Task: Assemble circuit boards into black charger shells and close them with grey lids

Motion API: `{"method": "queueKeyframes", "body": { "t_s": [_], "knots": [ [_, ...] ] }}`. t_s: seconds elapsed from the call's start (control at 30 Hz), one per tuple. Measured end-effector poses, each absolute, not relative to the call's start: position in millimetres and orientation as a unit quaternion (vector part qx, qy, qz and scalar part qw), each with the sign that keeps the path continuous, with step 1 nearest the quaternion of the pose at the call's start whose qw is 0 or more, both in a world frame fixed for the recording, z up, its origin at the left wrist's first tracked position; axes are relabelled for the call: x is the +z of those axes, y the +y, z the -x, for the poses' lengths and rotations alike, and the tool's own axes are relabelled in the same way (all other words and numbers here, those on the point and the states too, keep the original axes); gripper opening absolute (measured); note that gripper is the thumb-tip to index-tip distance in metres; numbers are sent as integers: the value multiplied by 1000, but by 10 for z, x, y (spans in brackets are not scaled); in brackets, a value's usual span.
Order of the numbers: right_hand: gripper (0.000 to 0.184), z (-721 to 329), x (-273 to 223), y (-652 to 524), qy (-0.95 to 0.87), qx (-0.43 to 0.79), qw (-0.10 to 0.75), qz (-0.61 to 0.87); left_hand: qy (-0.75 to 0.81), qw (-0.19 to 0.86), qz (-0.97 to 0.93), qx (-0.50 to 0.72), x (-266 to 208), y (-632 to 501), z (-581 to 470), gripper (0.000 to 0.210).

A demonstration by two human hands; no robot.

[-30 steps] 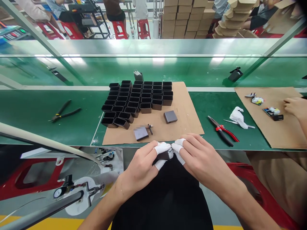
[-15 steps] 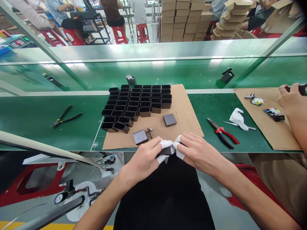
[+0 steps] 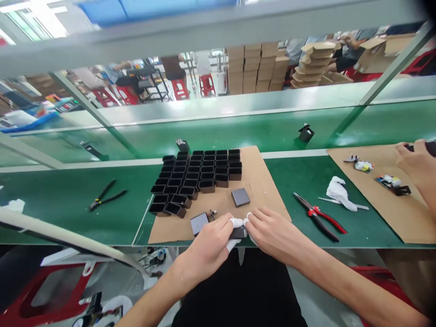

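Observation:
My left hand, with white finger covers, is closed around a dark grey box-shaped casing just over the bench's front edge. The fingers of my right hand, also in white covers, are pinched at the casing's right end; what lies between the fingertips is hidden. Just left of my hands, a flat grey casing piece lies beside a small part with wires. Beyond them a grey square casing rests on the cardboard sheet. Rows of open black casings stand at its back left.
Red-handled pliers lie right of the cardboard, black-handled cutters to the left. A white cloth lies over a thin strip. Far right, a co-worker's hand holds a dark object above circuit boards. A grey rail crosses overhead.
The view has tilted up, so the bench sits lower in the picture and the overhead rail shows. Both my hands stay on the casing, with the right fingers slightly shifted.

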State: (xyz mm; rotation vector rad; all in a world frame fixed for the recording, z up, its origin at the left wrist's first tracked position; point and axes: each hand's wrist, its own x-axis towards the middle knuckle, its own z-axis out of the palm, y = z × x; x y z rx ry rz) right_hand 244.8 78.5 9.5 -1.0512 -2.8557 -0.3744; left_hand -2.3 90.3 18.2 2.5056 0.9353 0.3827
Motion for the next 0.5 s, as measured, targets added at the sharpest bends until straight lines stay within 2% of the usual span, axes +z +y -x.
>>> {"method": "queueKeyframes", "body": {
  "t_s": [0.17,0.3,0.5],
  "knots": [
    [11,-2440,108,1089,-932,-150,85,318,369,189,-906,82,368,1104,32,44],
    [22,-2406,35,1292,-936,-149,117,298,343,138,-929,20,428,1300,-12,41],
    [23,-2503,-165,1429,-932,-151,181,274,297,91,-950,-17,556,1481,138,35]
  ]
}}
